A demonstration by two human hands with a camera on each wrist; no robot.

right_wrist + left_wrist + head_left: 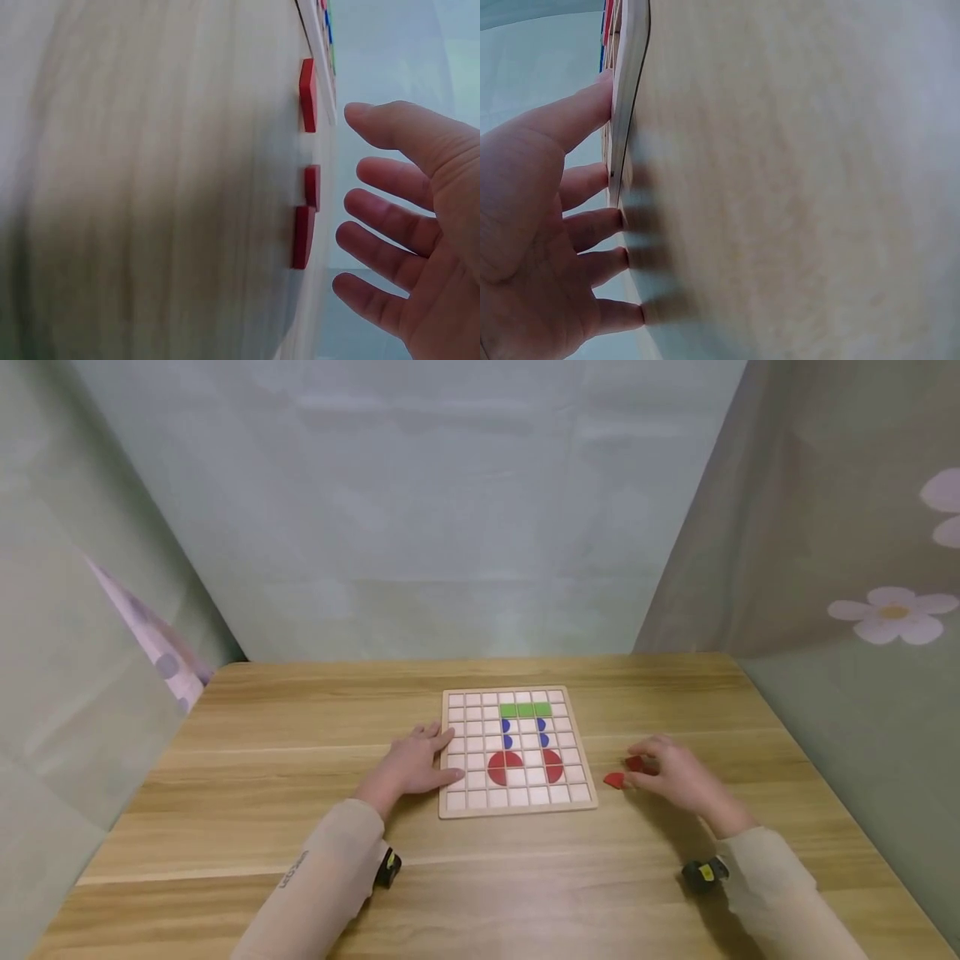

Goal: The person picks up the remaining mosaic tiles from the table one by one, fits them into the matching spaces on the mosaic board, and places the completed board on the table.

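A light wooden grid board (517, 812) lies on the table, with green squares (526, 710) in a row, blue half-round pieces (506, 725) below them and red quarter-round pieces (497, 772) lower down. My left hand (412, 764) rests at the board's left edge, thumb and index finger on its rim, the other fingertips touching the tabletop. Just right of the board, my right hand (675, 777) hovers over loose red pieces (614, 780). The right wrist view shows three of these red pieces (307, 96) on the table, apart from the slightly bent fingers.
The wooden table (300, 827) reaches to a pale cloth backdrop (450, 527). Flower-patterned cloth (892, 614) hangs at the right side. Each wrist wears a small black camera (701, 875).
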